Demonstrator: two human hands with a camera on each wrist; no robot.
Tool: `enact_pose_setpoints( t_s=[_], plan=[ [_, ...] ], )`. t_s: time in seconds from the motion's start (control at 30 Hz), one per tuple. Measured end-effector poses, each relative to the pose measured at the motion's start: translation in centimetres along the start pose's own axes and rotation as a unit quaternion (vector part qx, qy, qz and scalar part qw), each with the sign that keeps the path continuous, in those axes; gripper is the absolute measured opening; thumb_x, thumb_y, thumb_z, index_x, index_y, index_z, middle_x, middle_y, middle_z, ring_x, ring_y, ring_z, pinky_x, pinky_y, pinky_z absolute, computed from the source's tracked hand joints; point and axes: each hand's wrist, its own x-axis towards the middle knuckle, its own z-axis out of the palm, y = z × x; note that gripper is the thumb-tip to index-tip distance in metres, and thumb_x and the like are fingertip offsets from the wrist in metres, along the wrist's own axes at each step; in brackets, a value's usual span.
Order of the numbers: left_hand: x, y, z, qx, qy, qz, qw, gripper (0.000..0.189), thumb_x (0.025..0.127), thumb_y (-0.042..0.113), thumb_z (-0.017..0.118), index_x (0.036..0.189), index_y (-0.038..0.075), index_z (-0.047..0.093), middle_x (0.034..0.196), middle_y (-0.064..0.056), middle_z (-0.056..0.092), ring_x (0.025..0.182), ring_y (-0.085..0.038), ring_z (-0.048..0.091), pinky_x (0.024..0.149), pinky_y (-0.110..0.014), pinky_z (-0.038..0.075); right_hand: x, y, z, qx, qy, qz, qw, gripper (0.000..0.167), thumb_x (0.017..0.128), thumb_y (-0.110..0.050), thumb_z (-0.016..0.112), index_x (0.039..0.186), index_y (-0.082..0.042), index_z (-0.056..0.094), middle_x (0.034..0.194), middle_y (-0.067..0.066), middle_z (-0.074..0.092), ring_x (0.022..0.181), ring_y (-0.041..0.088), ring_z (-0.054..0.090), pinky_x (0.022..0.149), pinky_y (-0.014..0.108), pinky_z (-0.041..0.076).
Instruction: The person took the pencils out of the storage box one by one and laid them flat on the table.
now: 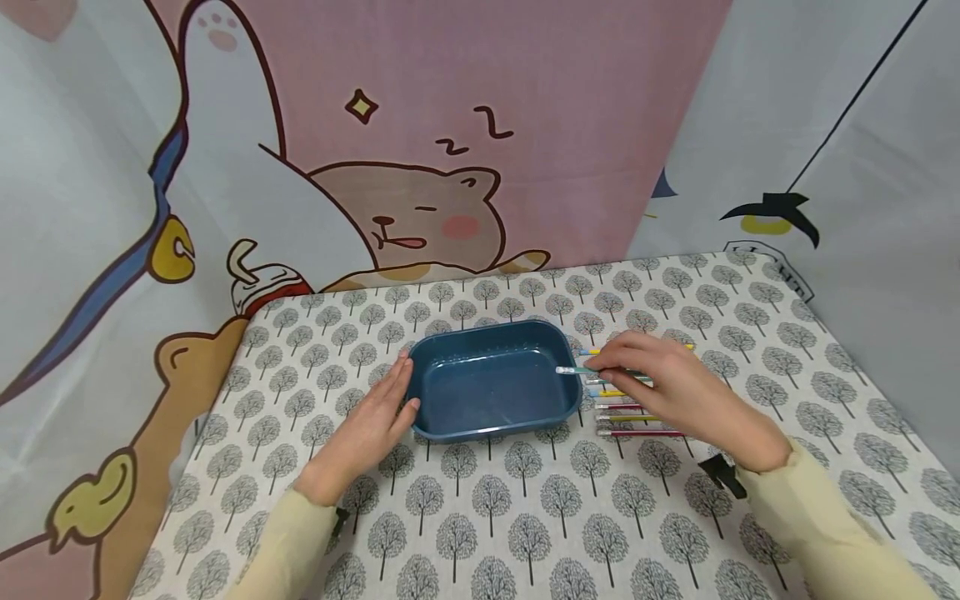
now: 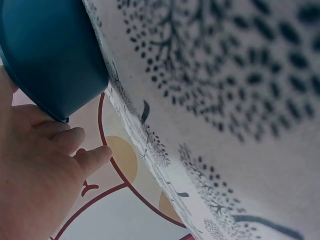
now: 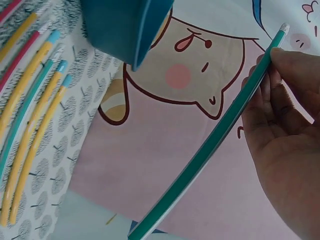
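Observation:
A dark blue rectangular basin (image 1: 491, 432) stands on the table, and nothing shows inside it. My left hand (image 1: 367, 425) rests against its left end, fingers at the rim; the left wrist view also shows this hand (image 2: 45, 160) beside the basin wall (image 2: 55, 55). Between thumb and fingers, my right hand (image 1: 667, 383) pinches a green pencil (image 3: 200, 150) with a white tip. In the head view that pencil's tip (image 1: 564, 370) reaches over the basin's right rim. Below the hand, several yellow, red and green pencils (image 1: 637, 433) lie side by side, partly covered by it.
A white tablecloth (image 1: 525, 500) with grey trees covers the table. Behind it hangs a cartoon-printed curtain (image 1: 585, 108) with a sleeping bear. In the right wrist view, the row of loose pencils (image 3: 30, 115) lies just right of the basin, parallel to one another.

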Motion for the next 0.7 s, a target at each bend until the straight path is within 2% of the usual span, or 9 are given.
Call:
enact_pose_setpoints(
  t_s=[0.23,0.4,0.53,0.7],
  plan=[
    [0.0,0.0,0.0,0.001,0.005,0.006,1.0000,0.065,0.112,0.030,0.046,0.164,0.003,0.019,0.173,-0.003,0.005,0.156,-0.034,0.023,0.125,-0.054,0.026,-1.6,0.6,0.4,-0.001,0.001,0.007,1.0000,0.035,0.083,0.009,0.079,0.108,-0.014,0.079,0.108,-0.008,0.072,0.089,0.005,0.066,0.076,0.014,0.052],
    [0.0,0.0,0.0,-0.001,0.002,0.004,1.0000,0.065,0.112,0.031,0.045,0.164,0.003,0.018,0.173,-0.002,0.004,0.156,-0.033,0.021,0.125,-0.054,0.024,-2.8,1.0,0.7,-0.005,-0.004,0.012,0.9999,0.035,0.081,0.009,0.081,0.107,-0.015,0.079,0.108,-0.009,0.071,0.094,0.007,0.067,0.080,0.011,0.051],
    [0.0,0.0,0.0,0.000,0.002,0.004,1.0000,0.066,0.112,0.031,0.045,0.165,0.004,0.018,0.173,-0.002,0.004,0.156,-0.033,0.021,0.125,-0.054,0.024,-3.6,1.3,1.0,-0.006,-0.010,0.015,0.9998,0.035,0.081,0.008,0.081,0.107,-0.015,0.079,0.107,-0.010,0.071,0.094,0.008,0.067,0.081,0.012,0.052],
    [0.0,-0.1,0.0,0.002,0.004,0.007,1.0000,0.066,0.112,0.032,0.045,0.165,0.004,0.018,0.174,-0.009,0.009,0.156,-0.034,0.022,0.125,-0.054,0.025,-4.6,1.5,1.3,-0.020,-0.021,0.026,0.9992,0.034,0.081,0.006,0.081,0.108,-0.016,0.079,0.107,-0.010,0.070,0.095,0.009,0.067,0.079,0.022,0.058]
  ],
)
